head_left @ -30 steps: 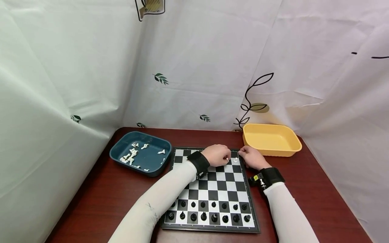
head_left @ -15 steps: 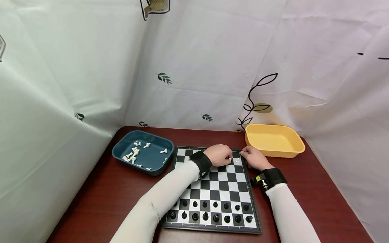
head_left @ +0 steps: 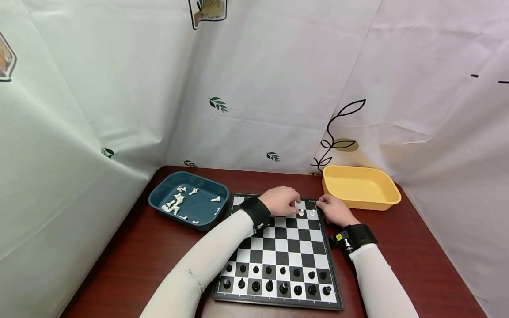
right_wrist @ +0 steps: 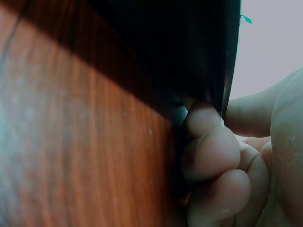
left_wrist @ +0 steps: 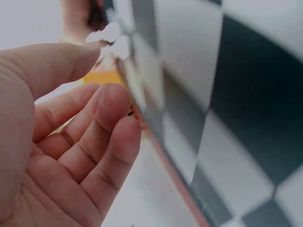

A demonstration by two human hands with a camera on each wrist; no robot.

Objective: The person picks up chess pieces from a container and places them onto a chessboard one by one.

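Note:
My left hand (head_left: 281, 202) is over the far part of the chessboard (head_left: 292, 245), its thumb and fingers apart with nothing between them. Just beyond its fingertips, two white chess pieces stand near the far right corner, one white pawn-sized piece (head_left: 301, 213) and another white piece (head_left: 312, 213). In the left wrist view those white pieces (left_wrist: 120, 47) show blurred past the thumb. My right hand (head_left: 335, 209) grips the board's right edge near that corner. In the right wrist view its fingers (right_wrist: 215, 151) curl under the dark board edge (right_wrist: 229, 61), with the thumb on the upper side.
Two rows of black chess pieces (head_left: 269, 285) line the near side of the board. A dark blue tray (head_left: 207, 221) with several white pieces (head_left: 176, 201) lying in it sits left. A yellow tray (head_left: 359, 203) stands at the back right, and white sheeting (head_left: 254, 88) walls the table.
The left hand has let go of a white chess piece, which now stands on the board beside the other one. The hand has drawn slightly left; the right hand keeps its grip.

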